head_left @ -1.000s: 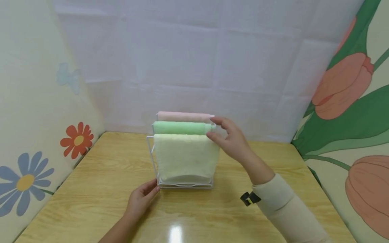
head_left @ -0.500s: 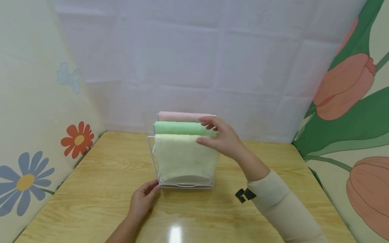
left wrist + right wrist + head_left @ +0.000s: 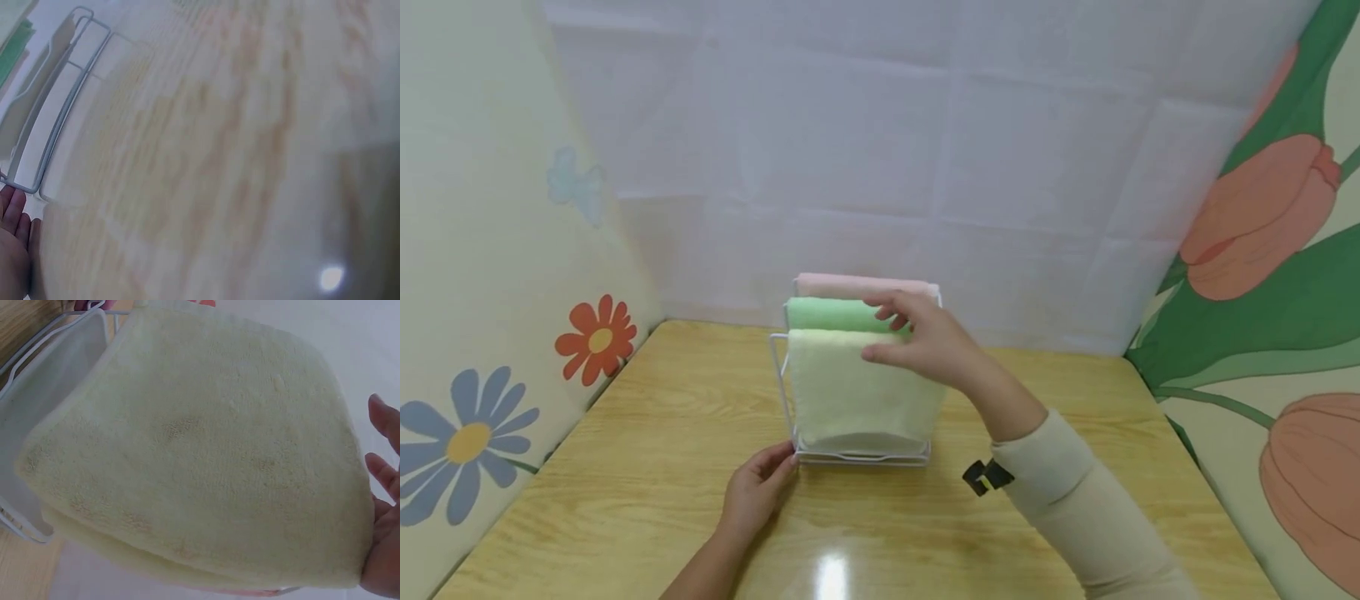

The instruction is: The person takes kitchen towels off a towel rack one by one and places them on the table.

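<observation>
A white wire towel rack [image 3: 780, 387] stands on the table with three folded towels over its bars. The yellow towel [image 3: 857, 392] hangs in front, the green towel [image 3: 827, 315] behind it and the pink towel [image 3: 850, 286] at the back. My left hand [image 3: 756, 492] pinches the rack's front left bottom corner between thumb and fingers. Over the right part of the towels is my right hand [image 3: 925, 346], thumb in front of the yellow one, fingers loosely bent above the green. In the right wrist view its fingers [image 3: 387, 472] lie at the yellow towel's folded top edge.
A white tray [image 3: 69, 356] sits in the rack's base below the towels. The wooden table [image 3: 647, 417] meets a white cloth backdrop [image 3: 820, 142] behind the rack. Flower-printed panels [image 3: 482, 267] flank the table. A black clip-like piece [image 3: 987, 477] hangs at the right sleeve.
My right hand has moved left along the towel tops, from their right edge toward the middle. The left hand stays at the rack's corner. The towels hang much as before.
</observation>
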`<state>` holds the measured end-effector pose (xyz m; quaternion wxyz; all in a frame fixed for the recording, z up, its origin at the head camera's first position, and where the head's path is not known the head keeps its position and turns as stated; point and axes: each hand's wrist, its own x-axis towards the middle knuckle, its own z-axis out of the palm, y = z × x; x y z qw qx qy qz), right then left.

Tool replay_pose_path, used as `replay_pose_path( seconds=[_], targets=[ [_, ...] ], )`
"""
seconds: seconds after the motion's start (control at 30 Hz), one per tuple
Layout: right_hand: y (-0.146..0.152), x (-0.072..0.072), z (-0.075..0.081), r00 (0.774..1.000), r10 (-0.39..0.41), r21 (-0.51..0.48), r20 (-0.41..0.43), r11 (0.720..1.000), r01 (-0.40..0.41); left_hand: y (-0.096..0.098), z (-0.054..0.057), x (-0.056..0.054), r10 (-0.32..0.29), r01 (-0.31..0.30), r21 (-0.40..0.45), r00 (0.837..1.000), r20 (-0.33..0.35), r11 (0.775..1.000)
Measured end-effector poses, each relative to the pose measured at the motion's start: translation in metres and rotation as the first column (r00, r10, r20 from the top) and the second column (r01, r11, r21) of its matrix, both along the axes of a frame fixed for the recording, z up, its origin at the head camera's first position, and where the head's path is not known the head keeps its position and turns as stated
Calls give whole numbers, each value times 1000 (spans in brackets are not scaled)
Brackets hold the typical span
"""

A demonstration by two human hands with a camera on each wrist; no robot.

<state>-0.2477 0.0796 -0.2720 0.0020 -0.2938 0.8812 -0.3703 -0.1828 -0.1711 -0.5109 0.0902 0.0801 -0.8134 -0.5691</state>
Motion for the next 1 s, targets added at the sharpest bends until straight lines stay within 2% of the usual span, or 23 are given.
replay_pose_path(
  seconds=[0.13, 0.27, 0.6, 0.73, 1.0],
  targets=[
    [-1, 1, 0, 999, -22, 83, 34, 996, 19, 0, 0, 0, -3, 3, 11, 1000, -6, 1000],
    [-3, 1, -1, 999, -39, 162, 27, 986, 34, 0, 0, 0, -6, 6, 1, 1000, -7, 1000],
    [-10, 2, -2, 997, -63, 223, -40, 972, 70, 0, 0, -1, -11, 11, -2, 1000, 17, 1000],
    [-11, 2, -2, 996, -87, 212, -37, 973, 93, 1, 1, 0, -3, 3, 2, 1000, 18, 1000],
    [-11, 0, -6, 992, -123, 62, -7, 990, 123, 1, 0, 0, 0, 0, -21, 1000, 10, 1000]
  ],
)
